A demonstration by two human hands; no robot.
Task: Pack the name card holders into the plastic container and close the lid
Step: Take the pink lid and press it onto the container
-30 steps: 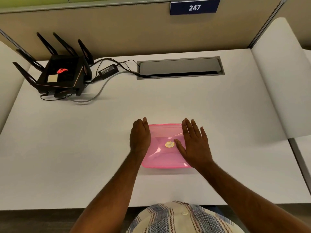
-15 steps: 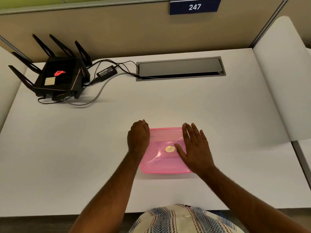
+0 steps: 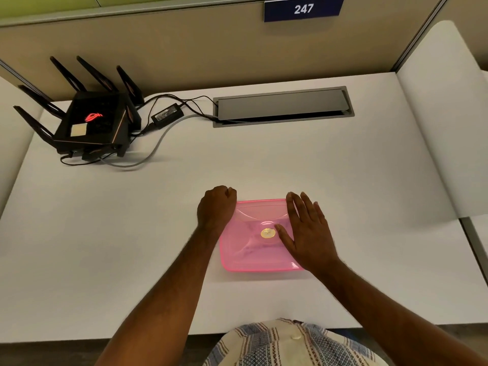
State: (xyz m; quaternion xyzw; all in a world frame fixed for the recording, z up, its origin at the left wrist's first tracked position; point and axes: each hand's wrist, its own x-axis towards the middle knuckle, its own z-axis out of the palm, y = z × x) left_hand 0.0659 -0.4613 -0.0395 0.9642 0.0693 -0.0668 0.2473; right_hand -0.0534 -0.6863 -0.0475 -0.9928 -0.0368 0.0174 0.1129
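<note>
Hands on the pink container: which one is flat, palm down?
The right hand, fingers spread flat on the lid of the pink container. The left hand is curled into a fist at the container's left edge.

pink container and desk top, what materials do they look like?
Pink container: looks like thin translucent plastic, glossy; the desk shows through it and its rim catches bright highlights. A round gold sticker sits on its lid.
Desk top: probably matte white laminate; flat, even, only soft glare. Its core cannot be told.

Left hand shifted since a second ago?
Yes. The left hand curled from flat into a fist and slid off the pink container's left edge, toward the router.
</note>
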